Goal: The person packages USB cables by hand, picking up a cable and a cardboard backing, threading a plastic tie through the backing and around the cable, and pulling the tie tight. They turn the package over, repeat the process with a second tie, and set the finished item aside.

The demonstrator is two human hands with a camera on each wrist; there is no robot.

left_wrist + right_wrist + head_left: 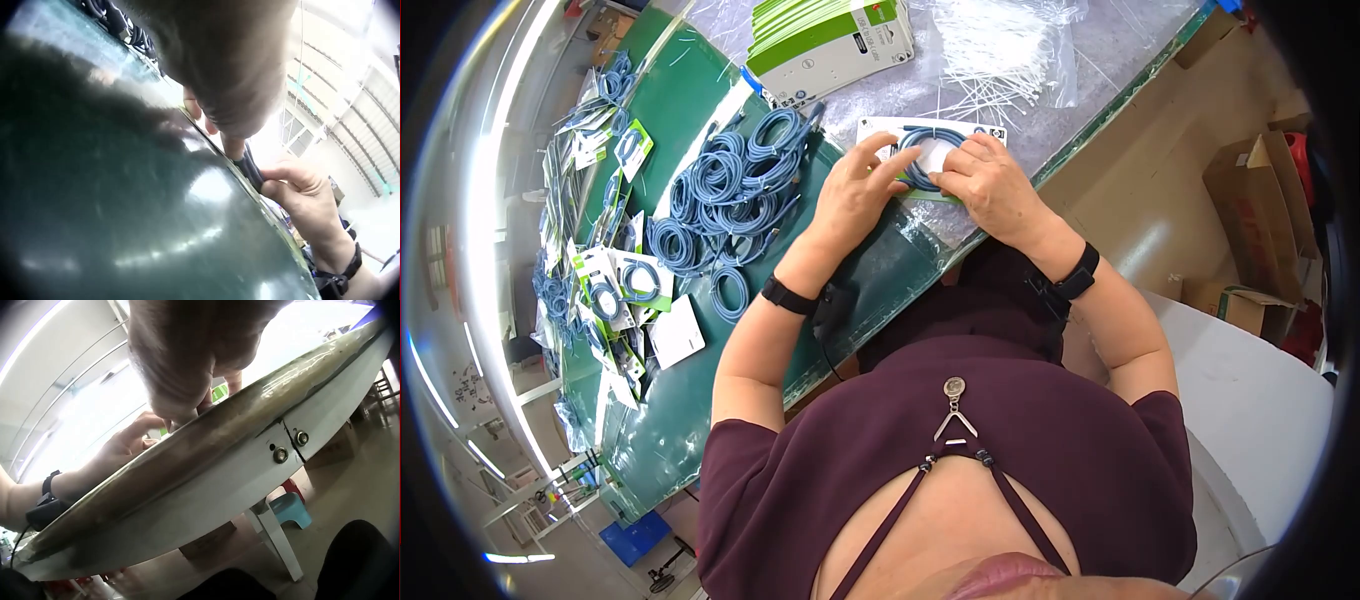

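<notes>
Coiled cable [935,133] on card [937,156] lies by worktop [878,275]'s near edge, bare surface leftward, between left hand [852,195], fingers spread, and right hand [995,190], pinching coil's right side.

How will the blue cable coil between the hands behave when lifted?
The blue cable coil will probably flex but roughly keep its ring, since its loops lie bundled together. It looks light enough for fingertips, as the right hand pinches it. Being round, it might roll if stood on edge.
</notes>
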